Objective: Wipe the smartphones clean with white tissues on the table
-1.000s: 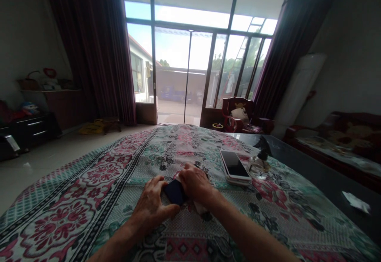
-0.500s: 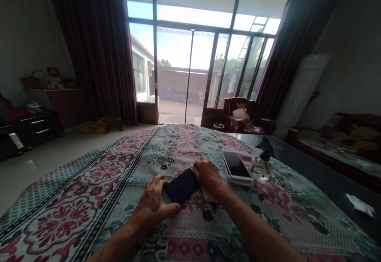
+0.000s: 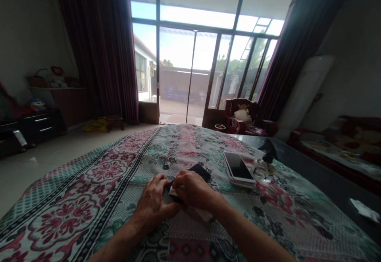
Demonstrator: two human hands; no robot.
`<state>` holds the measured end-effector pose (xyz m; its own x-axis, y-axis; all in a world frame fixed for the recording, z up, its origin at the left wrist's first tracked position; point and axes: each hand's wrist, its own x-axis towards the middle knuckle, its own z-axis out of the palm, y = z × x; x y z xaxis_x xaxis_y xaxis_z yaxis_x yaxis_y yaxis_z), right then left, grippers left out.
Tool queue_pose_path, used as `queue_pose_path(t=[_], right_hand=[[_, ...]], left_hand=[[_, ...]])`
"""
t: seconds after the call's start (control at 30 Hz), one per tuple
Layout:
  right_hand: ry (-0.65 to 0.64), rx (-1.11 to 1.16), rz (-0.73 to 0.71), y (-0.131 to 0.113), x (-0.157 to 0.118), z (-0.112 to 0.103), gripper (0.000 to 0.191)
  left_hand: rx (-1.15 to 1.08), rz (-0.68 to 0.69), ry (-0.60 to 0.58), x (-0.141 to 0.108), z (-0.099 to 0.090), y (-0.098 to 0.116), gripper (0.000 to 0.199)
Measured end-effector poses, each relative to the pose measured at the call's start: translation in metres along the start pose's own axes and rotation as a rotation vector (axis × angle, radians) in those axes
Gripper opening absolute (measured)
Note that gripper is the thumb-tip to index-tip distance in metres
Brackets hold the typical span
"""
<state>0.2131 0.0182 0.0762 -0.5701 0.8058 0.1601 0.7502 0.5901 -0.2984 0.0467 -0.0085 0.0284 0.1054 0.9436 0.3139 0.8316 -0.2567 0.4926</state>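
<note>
A dark phone (image 3: pixel 201 172) lies on the patterned cloth (image 3: pixel 143 230), its middle covered by my right hand. My left hand (image 3: pixel 154 200) grips the phone's near left end between thumb and fingers. Pressed on the phone's left part, my right hand (image 3: pixel 192 190) has its fingers closed on a white tissue (image 3: pixel 203 215), part of which hangs out below the palm. To the right, a white-framed phone (image 3: pixel 239 166) rests on top of another flat white item. Beside it stands a clear glass bottle (image 3: pixel 264 170) with a black top.
A dark tabletop edge (image 3: pixel 321 182) shows at the right, with a crumpled white paper (image 3: pixel 365 210) on it. Beyond the cloth are a wooden chair (image 3: pixel 242 115), a glass door and purple curtains. A yellow item (image 3: pixel 95 124) lies on the floor at left.
My right hand has moved left and nearer along the phone, from its far right end towards my left hand. The phone's far right end now shows. My left hand keeps its hold.
</note>
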Motion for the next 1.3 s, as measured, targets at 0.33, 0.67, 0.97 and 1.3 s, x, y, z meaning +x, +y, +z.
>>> queue_pose_path(t=[0.33, 0.67, 0.97, 1.3], right_hand=[[0.132, -0.309, 0.447, 0.047, 0.006, -0.020, 0.030], [-0.019, -0.006, -0.012, -0.009, 0.000, 0.000, 0.019], [-0.106, -0.172, 0.264, 0.036, -0.007, -0.046, 0.024], [-0.163, -0.111, 0.103, -0.004, -0.007, -0.027, 0.022]], left_hand=[[0.040, 0.018, -0.004, -0.001, 0.000, 0.005, 0.054], [0.007, 0.017, -0.007, 0.000, 0.002, 0.002, 0.050], [0.020, 0.008, -0.030, 0.001, 0.002, -0.001, 0.054], [0.027, 0.017, -0.034, 0.000, 0.001, 0.001, 0.055]])
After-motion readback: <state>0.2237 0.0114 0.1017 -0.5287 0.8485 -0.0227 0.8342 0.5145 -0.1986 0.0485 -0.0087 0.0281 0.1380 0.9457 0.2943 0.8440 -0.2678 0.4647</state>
